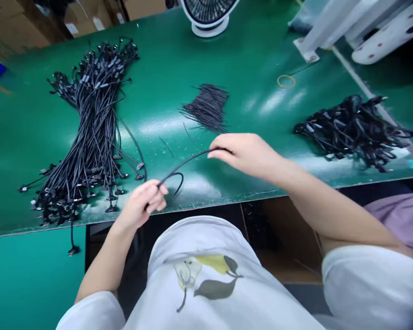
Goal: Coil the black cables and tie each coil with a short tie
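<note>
A thin black cable [189, 160] curves between my two hands above the front edge of the green table. My left hand [147, 200] is closed around one part of it, and a loop of the cable hangs out beside those fingers. Further right, my right hand [241, 152] pinches the cable between thumb and fingers; the end is hidden in that hand. To the left lies a large bundle of black cables [92, 114] with small connectors at both ends. Short black ties [208, 107] lie in a pile beyond my hands, with two loose ones nearer.
A heap of coiled black cables [351, 130] lies at the right. At the back stands a white fan [209, 27]. A yellow ring [286, 81] sits near a white metal bracket [309, 50]. Cardboard boxes [86, 18] are behind the table; a person's purple clothing [399, 220] shows at right.
</note>
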Tool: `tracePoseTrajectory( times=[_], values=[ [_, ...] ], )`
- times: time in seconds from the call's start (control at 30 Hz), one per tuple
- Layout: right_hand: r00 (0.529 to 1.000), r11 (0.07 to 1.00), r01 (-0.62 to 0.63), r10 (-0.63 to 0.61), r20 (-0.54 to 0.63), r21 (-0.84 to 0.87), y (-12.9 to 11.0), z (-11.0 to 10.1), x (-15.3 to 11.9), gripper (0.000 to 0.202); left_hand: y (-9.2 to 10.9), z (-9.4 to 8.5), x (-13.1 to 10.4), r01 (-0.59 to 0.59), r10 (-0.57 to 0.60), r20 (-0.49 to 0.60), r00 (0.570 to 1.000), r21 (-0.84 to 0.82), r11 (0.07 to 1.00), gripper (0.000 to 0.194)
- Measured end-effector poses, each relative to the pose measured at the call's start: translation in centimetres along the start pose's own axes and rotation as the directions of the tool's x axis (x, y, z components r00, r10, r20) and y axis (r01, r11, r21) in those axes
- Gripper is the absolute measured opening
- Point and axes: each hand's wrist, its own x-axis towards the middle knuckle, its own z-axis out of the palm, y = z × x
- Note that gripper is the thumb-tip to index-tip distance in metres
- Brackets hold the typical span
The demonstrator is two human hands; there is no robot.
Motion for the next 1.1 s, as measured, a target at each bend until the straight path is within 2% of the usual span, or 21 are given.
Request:
tracePoseTrajectory(
  times=[0.07,0.17,0.23,0.33,0.4,0.43,0.5,0.53,0.6,0.63,0.67,0.73,0.77,0.83,0.93,1.0,1.03,1.1],
  values=[
    [1.000,0.998,-0.018,0.017,0.020,0.058,3.1,0.7,-0.9,0.032,1.2,-1.4,-0.2,-0.004,-0.020,-0.105,0.994,-0.222,0.975,0.020],
    [1.000,0.993,-0.001,0.000,0.007,0.119,6.2,2.5,-2.8,0.037,2.8,-3.1,-0.6,-0.174,0.038,-0.312,0.949,-0.422,0.890,0.018],
    [0.999,0.995,0.010,-0.005,-0.043,0.101,6.7,3.5,-3.9,0.038,3.3,-3.8,-0.5,-0.300,0.110,-0.411,0.905,-0.434,0.850,0.021],
    [0.996,0.997,0.064,-0.067,-0.067,-0.040,4.7,4.4,-5.1,0.033,2.6,-3.8,0.5,-0.335,0.181,-0.435,0.882,-0.307,0.891,0.023],
    [0.976,0.974,0.217,-0.216,0.023,-0.071,1.8,4.5,-5.4,0.028,1.4,-2.9,1.5,-0.304,0.233,-0.408,0.883,-0.117,0.946,0.024],
    [0.946,0.948,0.315,-0.311,0.089,-0.041,0.2,4.3,-5.4,0.027,0.6,-2.2,1.9,-0.279,0.258,-0.374,0.891,0.000,0.960,0.027],
    [0.878,0.891,0.450,-0.453,0.153,0.051,-2.8,3.7,-4.6,0.025,-0.8,-0.6,2.3,-0.208,0.266,-0.247,0.932,0.236,0.949,0.032],
    [0.871,0.882,0.464,-0.470,0.142,0.079,-3.8,3.3,-4.0,0.025,-1.4,0.1,2.3,-0.171,0.234,-0.158,0.959,0.334,0.927,0.033],
    [0.907,0.905,0.408,-0.417,0.060,0.118,-4.8,2.7,-2.4,0.027,-2.0,1.2,1.9,-0.132,0.140,0.013,0.990,0.428,0.894,0.031],
    [0.929,0.916,0.364,-0.370,0.003,0.167,-4.7,2.6,-1.5,0.028,-2.0,1.5,1.7,-0.130,0.110,0.072,0.991,0.413,0.901,0.030],
    [0.948,0.917,0.318,-0.312,-0.060,0.241,-4.4,2.7,-0.8,0.026,-1.9,1.7,1.6,-0.133,0.102,0.105,0.989,0.355,0.925,0.029],
    [0.970,0.873,0.219,-0.146,-0.193,0.436,-3.6,3.9,0.1,0.025,-1.7,1.8,1.6,-0.137,0.125,0.085,0.989,0.156,0.978,0.027],
    [0.973,0.823,0.166,-0.047,-0.226,0.543,-3.3,4.8,0.4,0.032,-1.6,1.9,1.8,-0.142,0.140,0.040,0.989,0.046,0.989,0.025],
    [0.984,0.651,0.034,0.110,-0.139,0.758,-3.3,7.0,0.5,0.040,-1.7,2.2,2.3,-0.144,0.137,-0.059,0.989,-0.133,0.981,0.024],
    [0.961,0.226,-0.139,0.264,0.077,0.964,-4.4,9.6,0.3,0.041,-3.0,3.2,2.9,-0.053,0.022,-0.131,0.991,-0.241,0.969,0.033],
    [0.911,-0.024,-0.129,0.391,0.128,0.991,-5.4,10.4,0.3,0.044,-4.3,4.0,3.1,0.050,-0.089,-0.135,0.987,-0.273,0.961,0.040],
    [0.892,-0.097,-0.108,0.430,0.140,0.989,-5.9,10.5,0.4,0.045,-4.8,4.3,3.0,0.074,-0.118,-0.141,0.983,-0.288,0.955,0.042],
    [0.882,-0.162,-0.086,0.447,0.151,0.983,-6.6,10.5,0.6,0.047,-5.6,4.6,2.9,0.049,-0.099,-0.171,0.980,-0.273,0.961,0.044]
  ],
)
